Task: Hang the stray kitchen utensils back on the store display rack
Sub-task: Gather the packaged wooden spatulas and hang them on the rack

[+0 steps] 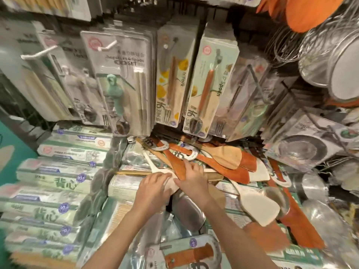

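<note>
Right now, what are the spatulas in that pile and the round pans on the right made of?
The pale spatula looks like unfinished light wood, matte. The reddish spatula seems stained or darker wood, smooth. The round pans look like shiny metal, probably steel, by their bright reflections.

Red-brown and pale spatulas (pixel 229 167), green-printed packs (pixel 58 183).

Left arm: extended forward and up from the lower left, forearm bare.
Left hand (pixel 153 188): held palm down, fingers (pixel 163 176) loosely bent and pointed forward.
Right arm: extended from the lower right, angled inward.
Right hand (pixel 191 178): held palm down just beside the left, fingers (pixel 189 166) spread and lightly curved; grip not discernible.
</note>
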